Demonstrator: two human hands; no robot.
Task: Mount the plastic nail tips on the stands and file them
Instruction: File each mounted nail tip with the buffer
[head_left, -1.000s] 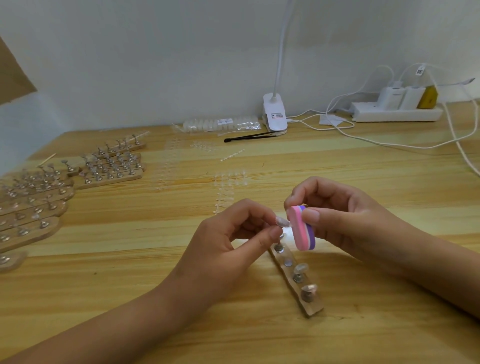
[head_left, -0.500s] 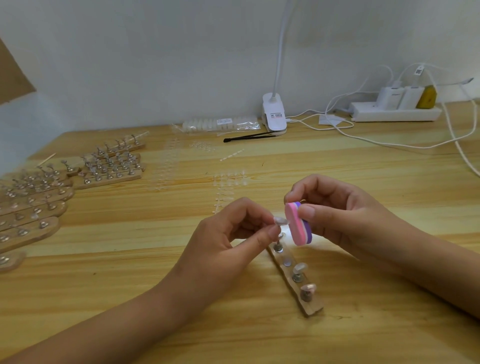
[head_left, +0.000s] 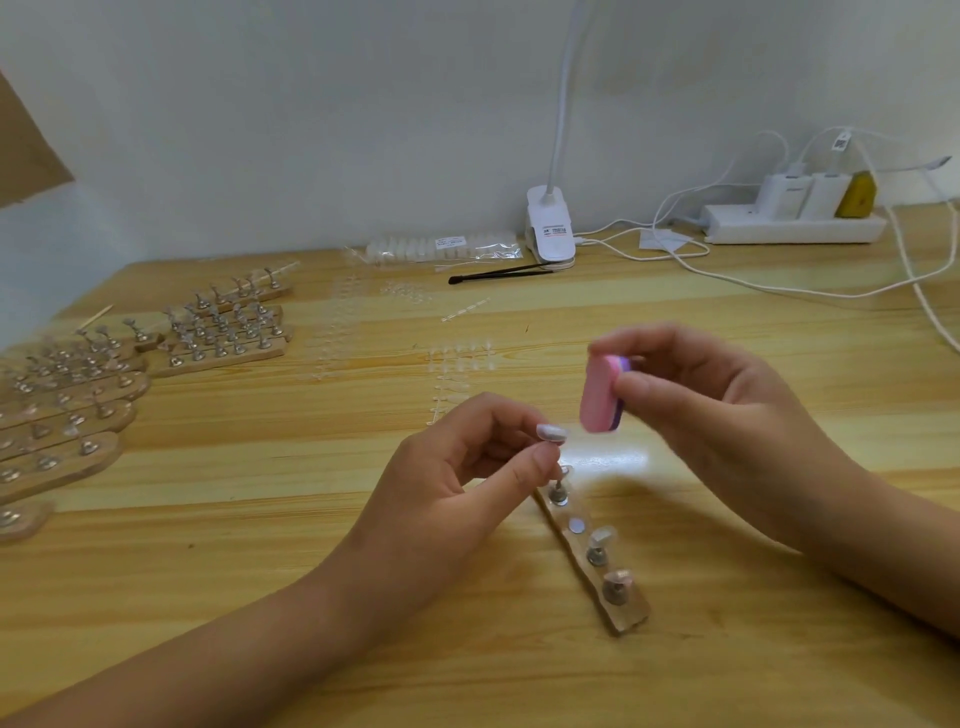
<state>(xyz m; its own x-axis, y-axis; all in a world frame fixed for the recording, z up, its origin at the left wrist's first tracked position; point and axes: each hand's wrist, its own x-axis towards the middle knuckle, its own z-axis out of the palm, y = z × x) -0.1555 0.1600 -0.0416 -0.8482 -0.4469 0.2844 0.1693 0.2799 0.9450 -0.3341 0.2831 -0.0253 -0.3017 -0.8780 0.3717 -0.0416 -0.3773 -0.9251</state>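
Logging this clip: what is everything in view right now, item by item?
mounted tip: one, pale, centre, pinched from below.
file: one, pink and purple, up right of that tip.
near strip: one, wood, centre, three stands, one bare seat.
far strips: many, wood with metal stands, left.
loose tips: several racks, clear, mid-table.
bag: one, clear, by wall.
tweezers: one, black, before lamp.
lamp: one, white, back centre.
power strip: one, white, back right.
table: one, light wood.
left hand: one, pinches mounted tip.
right hand: one, grips file.

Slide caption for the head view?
Left hand holds a mounted nail tip; right hand holds a pink buffer block beside it, above the wooden strip.
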